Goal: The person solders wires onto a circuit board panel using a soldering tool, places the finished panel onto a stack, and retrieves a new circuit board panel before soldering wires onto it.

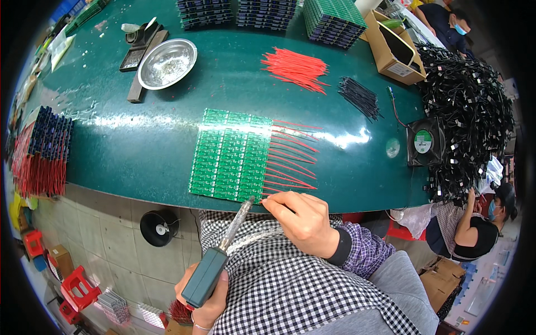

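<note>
Green-handled soldering iron (pixel 215 259) gripped in left hand (pixel 204 298); right hand (pixel 304 220) pinches thin red wire (pixel 273 197).

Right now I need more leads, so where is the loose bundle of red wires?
In the head view, the loose red wires lie on the green table, toward its far right, between the metal bowl and the black wires.

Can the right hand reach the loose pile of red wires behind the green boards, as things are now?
Probably yes. The right hand pinches a red wire at the green boards, and bare table lies before the red wire pile; nothing blocks it.
</note>
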`<move>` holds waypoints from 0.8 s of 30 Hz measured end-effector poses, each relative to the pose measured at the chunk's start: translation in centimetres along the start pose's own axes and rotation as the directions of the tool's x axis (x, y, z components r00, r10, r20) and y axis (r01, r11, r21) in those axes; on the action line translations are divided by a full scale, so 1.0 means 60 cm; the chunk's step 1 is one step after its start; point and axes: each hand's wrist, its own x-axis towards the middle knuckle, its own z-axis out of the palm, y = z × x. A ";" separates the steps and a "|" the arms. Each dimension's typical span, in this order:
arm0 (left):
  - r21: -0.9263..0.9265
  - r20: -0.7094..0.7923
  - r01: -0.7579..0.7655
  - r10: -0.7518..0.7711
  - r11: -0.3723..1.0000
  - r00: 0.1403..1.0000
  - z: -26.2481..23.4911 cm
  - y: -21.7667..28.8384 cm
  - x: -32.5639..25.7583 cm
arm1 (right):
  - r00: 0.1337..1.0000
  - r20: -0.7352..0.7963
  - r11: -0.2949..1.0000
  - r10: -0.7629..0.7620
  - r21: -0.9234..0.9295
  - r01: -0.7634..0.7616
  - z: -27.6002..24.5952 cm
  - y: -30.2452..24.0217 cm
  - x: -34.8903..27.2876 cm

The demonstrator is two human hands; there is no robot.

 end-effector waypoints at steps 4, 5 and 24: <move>-0.004 -0.009 -0.021 0.021 1.000 1.000 0.002 0.001 0.000 | 1.000 0.018 1.000 -0.007 -0.010 0.007 -0.002 -0.001 0.002; -0.018 -0.012 -0.008 0.008 1.000 1.000 0.002 0.002 0.000 | 1.000 0.022 1.000 -0.006 -0.007 0.006 -0.002 -0.001 0.002; -0.051 -0.060 0.043 -0.046 0.998 0.997 0.006 -0.028 -0.024 | 1.000 0.020 0.999 -0.014 -0.041 0.014 -0.004 -0.003 0.004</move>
